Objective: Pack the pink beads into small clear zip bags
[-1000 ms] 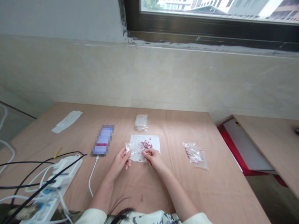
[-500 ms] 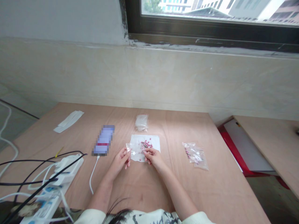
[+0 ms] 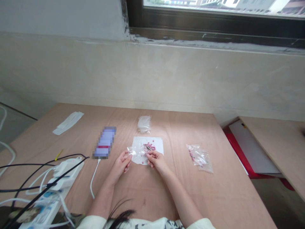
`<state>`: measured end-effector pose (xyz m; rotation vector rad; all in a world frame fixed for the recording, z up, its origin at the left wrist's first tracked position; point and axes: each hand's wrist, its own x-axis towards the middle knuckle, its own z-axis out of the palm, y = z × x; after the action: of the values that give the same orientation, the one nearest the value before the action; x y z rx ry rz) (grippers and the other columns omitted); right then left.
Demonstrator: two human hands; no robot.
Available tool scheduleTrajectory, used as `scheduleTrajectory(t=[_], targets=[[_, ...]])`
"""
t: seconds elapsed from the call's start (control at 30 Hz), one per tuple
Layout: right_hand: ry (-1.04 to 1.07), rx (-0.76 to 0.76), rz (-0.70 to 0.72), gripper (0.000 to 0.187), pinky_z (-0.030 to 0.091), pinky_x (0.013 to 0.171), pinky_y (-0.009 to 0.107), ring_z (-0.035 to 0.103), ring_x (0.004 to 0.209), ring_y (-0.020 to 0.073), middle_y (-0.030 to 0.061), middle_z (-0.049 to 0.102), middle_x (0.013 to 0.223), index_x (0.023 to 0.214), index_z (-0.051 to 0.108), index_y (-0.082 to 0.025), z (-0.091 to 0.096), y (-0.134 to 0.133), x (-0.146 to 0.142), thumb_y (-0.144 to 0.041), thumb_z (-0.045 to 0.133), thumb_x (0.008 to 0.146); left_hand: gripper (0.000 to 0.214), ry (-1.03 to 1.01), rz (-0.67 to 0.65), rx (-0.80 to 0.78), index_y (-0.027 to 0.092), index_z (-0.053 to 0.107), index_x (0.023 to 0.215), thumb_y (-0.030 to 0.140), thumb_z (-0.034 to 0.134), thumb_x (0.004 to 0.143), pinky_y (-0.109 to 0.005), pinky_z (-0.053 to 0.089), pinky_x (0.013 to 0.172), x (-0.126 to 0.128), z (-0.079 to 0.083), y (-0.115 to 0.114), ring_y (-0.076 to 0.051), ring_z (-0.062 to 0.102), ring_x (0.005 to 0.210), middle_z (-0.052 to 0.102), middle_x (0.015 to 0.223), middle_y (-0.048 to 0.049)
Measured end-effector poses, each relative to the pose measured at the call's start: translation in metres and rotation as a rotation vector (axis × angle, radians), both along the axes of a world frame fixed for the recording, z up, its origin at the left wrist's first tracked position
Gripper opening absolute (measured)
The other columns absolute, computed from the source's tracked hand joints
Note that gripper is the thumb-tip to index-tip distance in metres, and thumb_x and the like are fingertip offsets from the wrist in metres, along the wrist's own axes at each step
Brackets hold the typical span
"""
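Note:
My left hand (image 3: 122, 164) pinches a small clear plastic bag (image 3: 133, 150) at its near corner, holding it just above the wooden table (image 3: 166, 187). My right hand (image 3: 154, 159) has its fingertips pressed together at the bag's right end, on something too small to name. Just beyond both hands lies a white sheet of paper (image 3: 156, 142) with a small heap of pink beads (image 3: 149, 147) on it.
A clear bag with pink beads (image 3: 199, 158) lies to the right. A small whitish bag (image 3: 144, 124) sits farther back. A phone (image 3: 105, 146) with a white cable, a power strip (image 3: 56, 181) with wires and a folded white paper (image 3: 68, 122) lie on the left. A red-edged board (image 3: 238, 152) leans at right.
The hands have stayed almost in place over the paper. The clear bag in my left hand has tilted a little toward the right hand.

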<state>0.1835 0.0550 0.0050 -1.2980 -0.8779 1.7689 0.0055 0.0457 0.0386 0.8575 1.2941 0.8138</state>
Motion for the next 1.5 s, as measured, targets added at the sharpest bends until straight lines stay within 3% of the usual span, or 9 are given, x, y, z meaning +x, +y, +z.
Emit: scheduleTrajectory(t=[0.1, 0.3, 0.5, 0.7, 0.9, 1.03, 1.23, 1.5], targets=[[0.000, 0.001, 0.004, 0.038, 0.025, 0.028, 0.017, 0.035, 0.029, 0.0046, -0.0061, 0.051, 0.043, 0.078, 0.054, -0.013, 0.001, 0.000, 0.001, -0.045, 0.062, 0.058, 0.039, -0.004, 0.010, 0.010, 0.019, 0.039, 0.089, 0.044, 0.056, 0.065, -0.012, 0.019, 0.027, 0.000, 0.000, -0.001, -0.001, 0.025, 0.027, 0.036, 0.043, 0.0134], [0.007, -0.006, -0.013, 0.041, 0.025, 0.028, 0.017, 0.036, 0.029, 0.0050, -0.0058, 0.051, 0.042, 0.080, 0.054, -0.014, 0.000, 0.000, 0.001, -0.046, 0.063, 0.057, 0.044, -0.017, 0.020, 0.008, 0.018, 0.038, 0.097, 0.042, 0.058, 0.065, -0.014, 0.030, 0.031, 0.000, 0.012, -0.001, -0.005, 0.041, 0.036, 0.048, 0.055, 0.0077], [0.006, 0.003, -0.003, 0.041, 0.026, 0.028, 0.018, 0.036, 0.029, 0.0048, -0.0050, 0.052, 0.043, 0.079, 0.055, -0.014, 0.001, 0.001, 0.001, -0.047, 0.063, 0.057, 0.040, -0.010, 0.042, 0.060, 0.017, 0.041, 0.090, 0.040, 0.061, 0.063, -0.014, 0.024, 0.029, -0.001, 0.006, 0.002, -0.002, 0.029, 0.030, 0.040, 0.048, 0.0109], [0.013, -0.004, -0.012, 0.041, 0.027, 0.028, 0.017, 0.037, 0.029, 0.0048, -0.0056, 0.051, 0.043, 0.079, 0.055, -0.014, 0.004, 0.000, 0.002, -0.048, 0.062, 0.057, 0.049, -0.004, 0.041, 0.069, 0.015, 0.038, 0.100, 0.038, 0.061, 0.063, -0.017, 0.032, 0.036, 0.001, 0.011, 0.001, -0.006, 0.039, 0.038, 0.046, 0.048, 0.0086], [0.014, -0.003, 0.014, 0.039, 0.027, 0.028, 0.017, 0.037, 0.029, 0.0042, -0.0056, 0.051, 0.044, 0.077, 0.055, -0.013, 0.005, -0.001, 0.002, -0.047, 0.062, 0.058, 0.053, 0.014, 0.040, 0.079, 0.015, 0.034, 0.106, 0.034, 0.060, 0.063, -0.016, 0.030, 0.037, 0.003, 0.012, 0.000, -0.007, 0.039, 0.038, 0.046, 0.044, 0.0097], [0.004, 0.000, 0.006, 0.041, 0.027, 0.028, 0.017, 0.036, 0.029, 0.0041, -0.0058, 0.051, 0.043, 0.080, 0.056, -0.013, 0.003, -0.001, 0.002, -0.048, 0.062, 0.058, 0.045, -0.054, 0.037, 0.050, 0.016, 0.039, 0.101, 0.035, 0.058, 0.066, -0.017, 0.031, 0.037, 0.002, 0.010, -0.001, -0.007, 0.039, 0.037, 0.045, 0.043, 0.0098], [0.011, -0.001, 0.010, 0.042, 0.026, 0.028, 0.017, 0.037, 0.029, 0.0047, -0.0059, 0.051, 0.043, 0.081, 0.056, -0.013, 0.002, 0.000, 0.002, -0.047, 0.063, 0.057, 0.031, -0.074, -0.047, -0.039, 0.018, 0.042, 0.074, 0.046, 0.053, 0.069, -0.014, 0.028, 0.030, 0.004, 0.011, -0.001, -0.004, 0.034, 0.034, 0.042, 0.049, 0.0087], [0.035, -0.013, 0.023, 0.038, 0.028, 0.027, 0.017, 0.038, 0.028, 0.0051, -0.0058, 0.052, 0.043, 0.076, 0.053, -0.014, 0.007, 0.000, 0.003, -0.046, 0.063, 0.058, 0.034, 0.002, -0.039, -0.011, 0.016, 0.044, 0.074, 0.047, 0.056, 0.066, -0.012, 0.027, 0.030, 0.011, 0.007, 0.002, -0.003, 0.032, 0.033, 0.040, 0.047, 0.0096]])
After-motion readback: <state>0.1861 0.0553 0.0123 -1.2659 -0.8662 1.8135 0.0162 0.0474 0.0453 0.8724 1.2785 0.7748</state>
